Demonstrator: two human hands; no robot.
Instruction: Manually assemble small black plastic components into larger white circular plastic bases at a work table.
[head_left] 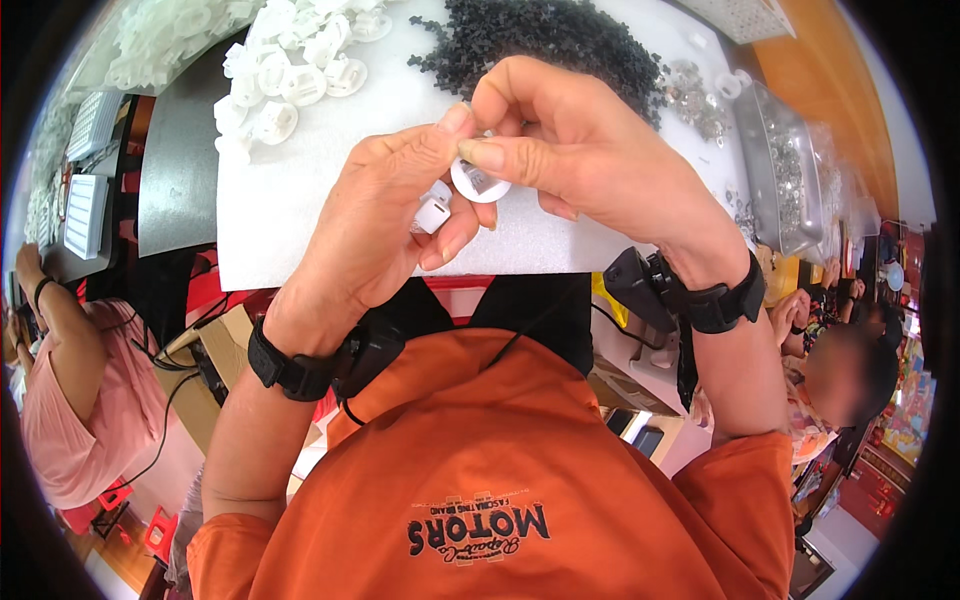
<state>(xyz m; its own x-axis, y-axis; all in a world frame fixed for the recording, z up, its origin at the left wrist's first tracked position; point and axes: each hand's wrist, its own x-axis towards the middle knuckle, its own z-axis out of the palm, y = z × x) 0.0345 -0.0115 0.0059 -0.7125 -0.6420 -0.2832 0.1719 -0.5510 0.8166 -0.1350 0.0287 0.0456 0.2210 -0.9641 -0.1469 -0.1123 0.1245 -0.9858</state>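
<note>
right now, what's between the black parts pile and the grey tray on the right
In the head view, a scatter of small shiny parts lies between the black pile and the grey tray, with white round pieces nearer the tray.

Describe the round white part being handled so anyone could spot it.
Start at the white work surface: above it, the left hand and right hand meet. Held between them is the round white part; its disc-like rim distinguishes it from the blocky white piece lower in the left hand.
</note>
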